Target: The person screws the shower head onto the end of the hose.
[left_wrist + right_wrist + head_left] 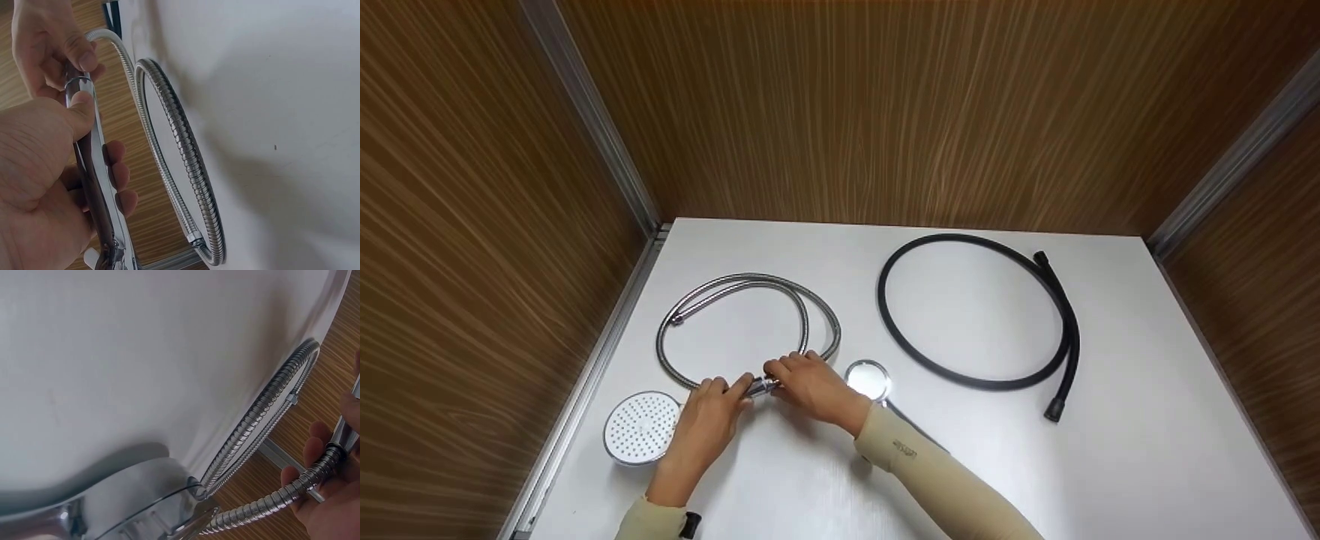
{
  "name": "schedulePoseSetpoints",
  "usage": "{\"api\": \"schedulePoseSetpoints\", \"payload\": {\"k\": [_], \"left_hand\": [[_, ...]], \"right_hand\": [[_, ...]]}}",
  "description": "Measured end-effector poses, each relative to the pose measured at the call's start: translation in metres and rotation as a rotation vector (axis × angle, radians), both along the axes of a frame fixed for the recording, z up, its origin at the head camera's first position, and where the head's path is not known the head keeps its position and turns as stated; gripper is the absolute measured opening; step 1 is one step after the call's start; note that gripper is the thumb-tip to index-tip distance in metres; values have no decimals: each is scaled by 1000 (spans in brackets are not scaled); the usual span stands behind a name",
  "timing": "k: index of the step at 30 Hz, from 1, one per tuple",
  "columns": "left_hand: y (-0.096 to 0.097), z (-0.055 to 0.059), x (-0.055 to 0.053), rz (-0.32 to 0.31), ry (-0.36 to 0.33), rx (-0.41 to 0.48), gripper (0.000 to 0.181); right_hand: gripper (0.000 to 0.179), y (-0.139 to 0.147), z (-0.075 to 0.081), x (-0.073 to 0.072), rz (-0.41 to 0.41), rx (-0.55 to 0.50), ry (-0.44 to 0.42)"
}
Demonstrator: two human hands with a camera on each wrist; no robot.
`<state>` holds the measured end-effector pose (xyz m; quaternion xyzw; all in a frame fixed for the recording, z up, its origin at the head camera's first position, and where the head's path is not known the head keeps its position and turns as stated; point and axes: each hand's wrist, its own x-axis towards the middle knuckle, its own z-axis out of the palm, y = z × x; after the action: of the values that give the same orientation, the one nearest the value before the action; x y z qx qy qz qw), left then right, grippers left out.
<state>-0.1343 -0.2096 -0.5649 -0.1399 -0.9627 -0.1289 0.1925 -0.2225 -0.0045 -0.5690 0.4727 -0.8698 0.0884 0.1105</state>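
Observation:
My left hand (706, 420) grips the chrome handle (101, 174) of a shower head (641, 427), whose wide round white face points up at the left. At the handle's far end, my right hand (814, 386) pinches the end of a silver metal shower hose (264, 505). In the right wrist view the hose's end meets the handle; how far it is joined I cannot tell. The rest of that hose (750, 276) lies in loops behind both hands, its other end (677, 319) loose at the left.
A second, smaller shower head (868, 381) lies beside my right wrist, its handle partly under the forearm. At the right a black hose (886, 307) is looped on the white table (1155, 420). Wood-grain panels (870, 112) stand at the back and sides.

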Motion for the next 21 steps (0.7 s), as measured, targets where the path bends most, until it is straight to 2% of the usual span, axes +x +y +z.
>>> {"api": "schedulePoseSetpoints", "payload": {"k": [8,13,21], "left_hand": [[0,1,0,4,9,-11,37],[0,2,0,4,16,-15,38],[0,1,0,5,-10,-14,37]], "right_hand": [[28,2,1,0,8,16,21],[29,3,3,-1,16,10,1],[35,3,2,0,-3,23,-25]]}}
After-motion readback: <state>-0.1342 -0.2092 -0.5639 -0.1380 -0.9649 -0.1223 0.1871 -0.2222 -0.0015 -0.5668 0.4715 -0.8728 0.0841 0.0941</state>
